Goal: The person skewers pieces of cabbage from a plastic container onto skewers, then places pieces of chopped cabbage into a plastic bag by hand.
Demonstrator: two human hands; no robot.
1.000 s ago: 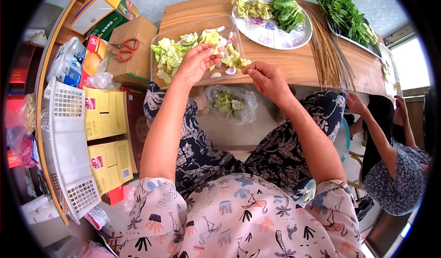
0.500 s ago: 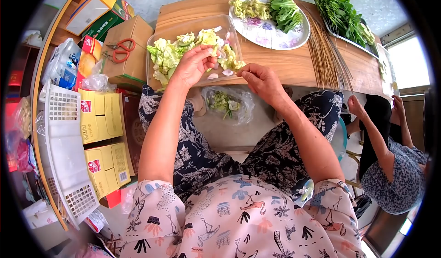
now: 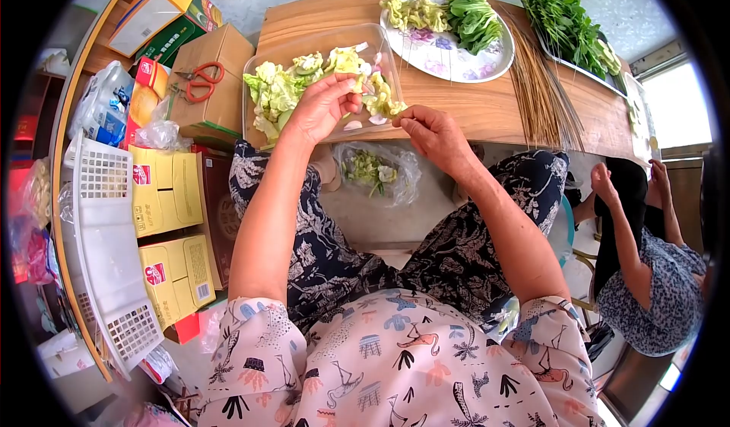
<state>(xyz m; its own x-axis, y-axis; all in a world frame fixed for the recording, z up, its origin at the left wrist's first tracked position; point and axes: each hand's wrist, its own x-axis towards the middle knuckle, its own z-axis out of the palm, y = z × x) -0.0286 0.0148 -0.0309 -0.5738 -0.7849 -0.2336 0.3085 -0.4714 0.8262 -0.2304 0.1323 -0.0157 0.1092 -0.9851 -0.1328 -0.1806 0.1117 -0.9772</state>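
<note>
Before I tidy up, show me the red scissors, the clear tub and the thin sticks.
Red scissors [image 3: 201,84], head view: on handles.
Clear tub [image 3: 293,53], head view: bare far side.
Thin sticks [image 3: 535,88], head view: bundle's middle.

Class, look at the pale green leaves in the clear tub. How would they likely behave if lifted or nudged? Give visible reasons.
The leaves are probably floppy and light, since they look thin and crumpled. Their ruffled edges might tear if pinched hard. A nudge would likely shift several together, as they lie heaped and overlapping in the tub.
</note>
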